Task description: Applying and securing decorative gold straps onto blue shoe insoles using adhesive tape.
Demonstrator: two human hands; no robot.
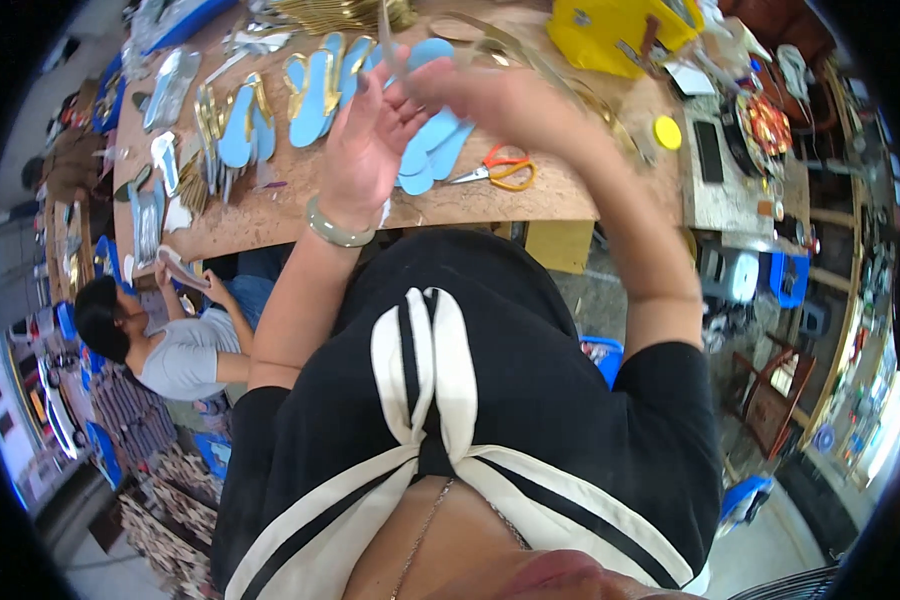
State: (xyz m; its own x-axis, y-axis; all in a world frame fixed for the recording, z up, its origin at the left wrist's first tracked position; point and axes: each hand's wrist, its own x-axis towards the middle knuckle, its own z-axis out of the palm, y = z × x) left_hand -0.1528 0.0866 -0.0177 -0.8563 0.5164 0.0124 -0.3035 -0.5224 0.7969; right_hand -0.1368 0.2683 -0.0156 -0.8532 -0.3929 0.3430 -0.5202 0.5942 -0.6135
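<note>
My left hand (368, 140), with a pale bangle on its wrist, is raised over the table, palm showing and fingers curled. A thin curved pale strip (386, 35), seen edge-on, rises from its fingertips; its kind I cannot make out. Across from it, my right hand (450, 85) reaches in close to the same fingertips, smeared by motion, its fingers partly hidden. Beneath the hands lie blue sandal soles (432, 150) in a loose stack. Orange-handled scissors (497, 170) rest just right of these soles. Blue sandals with gold straps (315, 95) stand in a row at the left.
The wooden table (590, 195) also bears gold strips (510, 45), a yellow bag (620, 35), a round yellow lid (667, 132) and wrapped sandals (172, 88). A dark phone (708, 152) lies on the surface at right. A co-worker (185, 335) sits at left holding a sole.
</note>
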